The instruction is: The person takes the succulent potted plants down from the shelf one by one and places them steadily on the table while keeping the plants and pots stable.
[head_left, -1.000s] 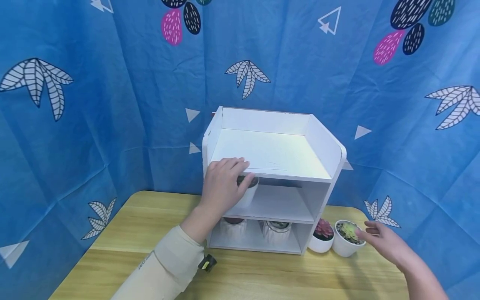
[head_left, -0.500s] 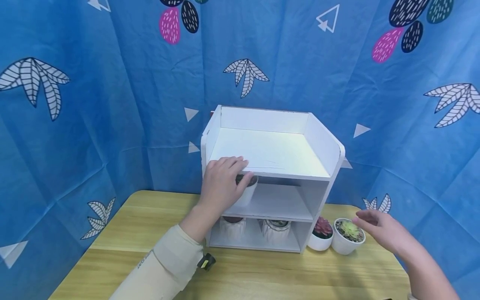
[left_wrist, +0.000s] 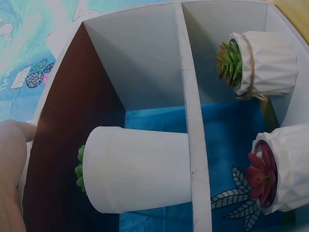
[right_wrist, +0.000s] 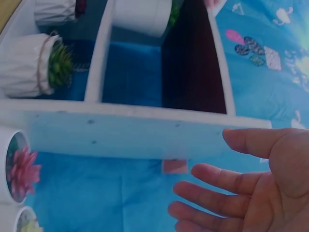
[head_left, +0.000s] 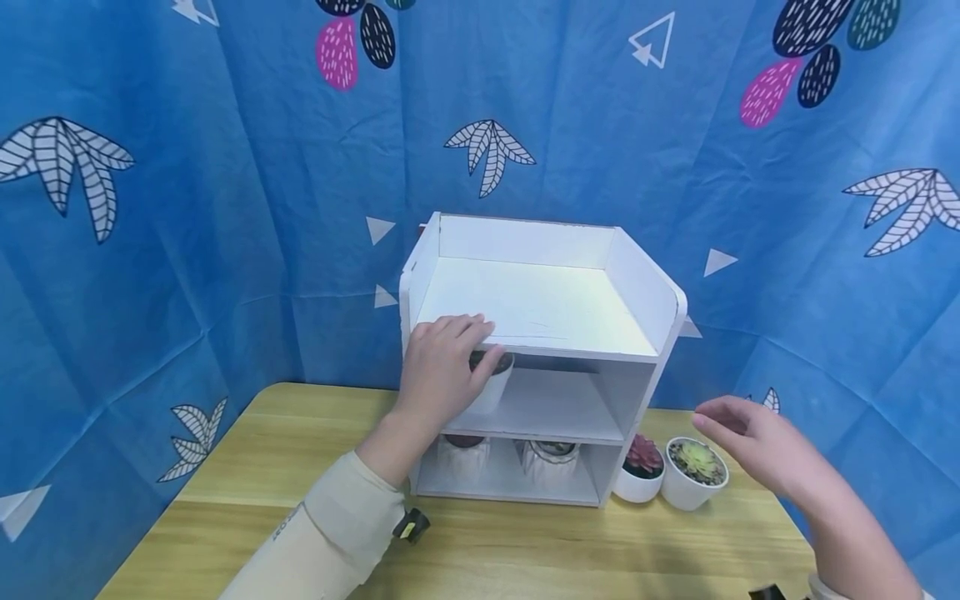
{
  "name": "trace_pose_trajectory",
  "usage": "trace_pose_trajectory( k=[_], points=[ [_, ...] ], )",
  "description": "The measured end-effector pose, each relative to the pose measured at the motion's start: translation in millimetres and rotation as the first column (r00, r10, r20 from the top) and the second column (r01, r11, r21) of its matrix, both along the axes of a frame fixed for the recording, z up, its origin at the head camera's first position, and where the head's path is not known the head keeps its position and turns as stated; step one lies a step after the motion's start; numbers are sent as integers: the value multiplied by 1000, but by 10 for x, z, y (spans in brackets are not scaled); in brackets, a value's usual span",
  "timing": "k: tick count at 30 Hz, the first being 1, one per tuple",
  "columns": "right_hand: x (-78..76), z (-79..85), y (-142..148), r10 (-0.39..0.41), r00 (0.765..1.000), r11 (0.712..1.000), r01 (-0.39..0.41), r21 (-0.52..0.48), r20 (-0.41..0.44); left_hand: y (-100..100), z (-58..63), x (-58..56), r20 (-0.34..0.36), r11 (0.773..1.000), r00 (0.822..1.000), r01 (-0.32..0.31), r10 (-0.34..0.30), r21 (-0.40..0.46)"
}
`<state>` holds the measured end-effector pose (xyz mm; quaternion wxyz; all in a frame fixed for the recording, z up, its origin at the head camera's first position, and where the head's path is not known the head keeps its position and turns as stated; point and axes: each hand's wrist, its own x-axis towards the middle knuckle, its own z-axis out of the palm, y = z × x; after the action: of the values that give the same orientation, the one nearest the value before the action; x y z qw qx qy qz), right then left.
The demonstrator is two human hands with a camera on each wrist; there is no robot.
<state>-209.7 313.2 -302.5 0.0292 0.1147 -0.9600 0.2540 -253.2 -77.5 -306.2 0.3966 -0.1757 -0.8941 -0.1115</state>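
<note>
The left grip (head_left: 438, 371), a relaxed hand with its thumb apart from the fingers, rests on the top front edge of the shelf (head_left: 532, 308), towards the shelf's left. The right grip (head_left: 761, 437) hangs in the air right of the shelf, fingers spread, holding nothing. Beneath the left grip, on the shelf's middle level, stands a plain pot (left_wrist: 149, 169) with a green plant (left_wrist: 79, 169); whether the thumb touches this pot is hard to tell. On the shelf's bottom level are a ribbed red-plant pot (left_wrist: 299, 164) at left and a twine-tied pot (left_wrist: 275, 58) at right. Just right of the shelf sits a red succulent pot (head_left: 639, 486), then a yellow-green succulent pot (head_left: 682, 493). The worktop (head_left: 487, 550) carries the shelf; a blue curtain (head_left: 315, 192) hangs behind it.
</note>
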Motion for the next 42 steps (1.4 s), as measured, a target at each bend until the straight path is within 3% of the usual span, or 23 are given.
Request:
trace_pose_trajectory(
  k=[10,19,42],
  points=[
    [82,225,-364,46,997,998,-50,-46,-65,7,2,-1,-1,1000,1000,6,-6,12],
    [75,304,-620,75,993,994,-82,-69,-95,10,-16,-11,-2,1000,1000,10,-10,9],
    [-15,661,-1160,104,974,995,-99,31,-200,-14,-11,-20,-12,1000,1000,8,-8,13]
  ],
)
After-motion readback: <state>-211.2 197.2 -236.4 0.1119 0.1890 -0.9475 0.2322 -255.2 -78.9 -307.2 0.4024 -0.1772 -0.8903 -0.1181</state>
